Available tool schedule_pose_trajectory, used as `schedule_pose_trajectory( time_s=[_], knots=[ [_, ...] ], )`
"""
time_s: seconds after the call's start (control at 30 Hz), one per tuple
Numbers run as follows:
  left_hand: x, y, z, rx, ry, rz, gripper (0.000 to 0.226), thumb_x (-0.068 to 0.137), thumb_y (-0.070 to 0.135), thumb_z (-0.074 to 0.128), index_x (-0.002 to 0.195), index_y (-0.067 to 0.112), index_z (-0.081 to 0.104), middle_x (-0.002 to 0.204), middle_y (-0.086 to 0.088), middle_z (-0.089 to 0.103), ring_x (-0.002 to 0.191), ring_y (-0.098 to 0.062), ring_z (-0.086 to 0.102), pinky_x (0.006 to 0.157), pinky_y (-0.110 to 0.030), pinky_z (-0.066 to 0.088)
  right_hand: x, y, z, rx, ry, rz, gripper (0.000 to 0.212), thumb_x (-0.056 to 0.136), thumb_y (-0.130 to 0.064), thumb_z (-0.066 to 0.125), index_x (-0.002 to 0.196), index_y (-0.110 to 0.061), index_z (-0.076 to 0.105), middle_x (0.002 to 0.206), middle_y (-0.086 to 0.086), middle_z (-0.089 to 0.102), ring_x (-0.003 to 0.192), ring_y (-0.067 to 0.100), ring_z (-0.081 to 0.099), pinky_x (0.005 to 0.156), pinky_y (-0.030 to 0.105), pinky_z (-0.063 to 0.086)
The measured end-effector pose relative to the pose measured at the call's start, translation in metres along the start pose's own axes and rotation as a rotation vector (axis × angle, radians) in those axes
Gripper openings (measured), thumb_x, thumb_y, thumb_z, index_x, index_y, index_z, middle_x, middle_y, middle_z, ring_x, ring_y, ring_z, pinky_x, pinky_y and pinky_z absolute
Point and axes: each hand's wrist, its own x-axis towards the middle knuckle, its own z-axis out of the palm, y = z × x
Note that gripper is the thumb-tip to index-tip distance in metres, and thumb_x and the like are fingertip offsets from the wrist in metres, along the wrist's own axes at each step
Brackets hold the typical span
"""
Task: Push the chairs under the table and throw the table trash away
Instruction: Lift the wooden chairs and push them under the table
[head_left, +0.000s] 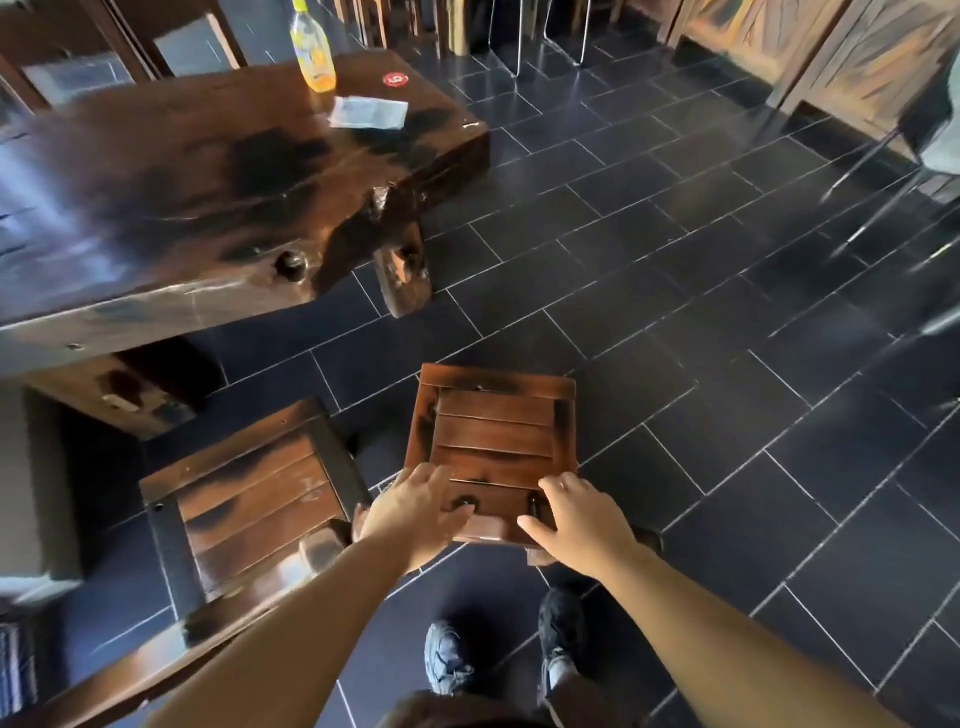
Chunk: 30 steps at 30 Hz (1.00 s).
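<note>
Two hands are on one small wooden chair (493, 431), and I start with them. My left hand (410, 512) and my right hand (576, 519) both lie on the near edge of its seat, with the fingers spread a little and laid flat on the wood. I cannot tell if the thumbs hook under the edge. Neither hand holds anything. The chair stands out on the dark floor (675, 312), not under the table at all. The big wooden table (182, 171) is ahead of my hands and off to the left, so I think the push has to go forward and left, not straight on. The table's long side runs from near left to far right. Its thick leg (402, 275) stands near the corner, and I would steer to the left of it. The left hand is the one nearer the table. A second chair (249, 499) sits just beside the first, on its left, and it is out from under the table too. So I count two chairs to push in. At the far end of the table, well apart from my hands, I count one yellow bottle (311, 49) standing up and one flat wrapper (369, 111) near it. That looks like the trash, two pieces, not yet picked up.
</note>
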Motion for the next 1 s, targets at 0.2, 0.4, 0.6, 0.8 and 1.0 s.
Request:
schedule_pose_trajectory(
  time_s=[0.2,0.4,0.6,0.8,1.0],
  knots=[
    [0.0,-0.006,0.028,0.084,0.066,0.117,0.061,0.088,0.062,0.052,0.139,0.029,0.04,0.141,0.005,0.047,0.133,-0.021,0.04,0.107,-0.036,0.038,-0.01,0.013,0.039,-0.085,0.126,0.016,0.065,0.081,-0.073,0.036,0.099,-0.017,0.062,0.09,0.003,0.066,0.085,0.029,0.066,0.074,0.043,0.05],
    [0.008,-0.008,0.055,0.127,0.044,0.149,0.085,0.076,0.078,0.03,0.137,0.021,0.044,0.134,0.0,0.053,0.131,-0.025,0.044,0.119,-0.044,0.024,-0.006,0.014,0.061,-0.119,0.168,0.023,0.062,0.081,-0.073,0.04,0.094,-0.017,0.061,0.086,0.005,0.067,0.081,0.031,0.066,0.076,0.045,0.05],
    [0.018,-0.012,0.065,0.222,0.058,0.155,0.091,0.073,0.083,0.02,0.13,0.019,0.052,0.128,-0.001,0.056,0.13,-0.026,0.046,0.121,-0.049,0.005,0.002,0.02,0.073,-0.149,0.204,-0.01,0.065,0.078,-0.079,0.046,0.091,-0.017,0.061,0.087,0.004,0.066,0.083,0.03,0.064,0.078,0.045,0.045],
    [0.028,-0.02,0.074,0.322,0.066,0.169,0.083,0.074,0.084,0.024,0.109,0.018,0.061,0.109,-0.003,0.066,0.109,-0.028,0.058,0.103,-0.045,0.029,0.008,0.024,0.079,-0.107,0.26,-0.048,0.068,0.075,-0.083,0.05,0.088,-0.017,0.064,0.086,0.001,0.066,0.081,0.027,0.063,0.073,0.042,0.045],
    [0.032,-0.027,0.079,0.337,0.177,0.202,0.075,0.075,0.083,0.03,0.086,0.017,0.065,0.086,-0.004,0.069,0.085,-0.029,0.065,0.082,-0.042,0.045,0.014,0.022,0.081,-0.082,0.316,-0.046,0.066,0.071,-0.082,0.055,0.079,-0.017,0.063,0.077,0.001,0.064,0.072,0.028,0.062,0.063,0.038,0.045]
  ],
)
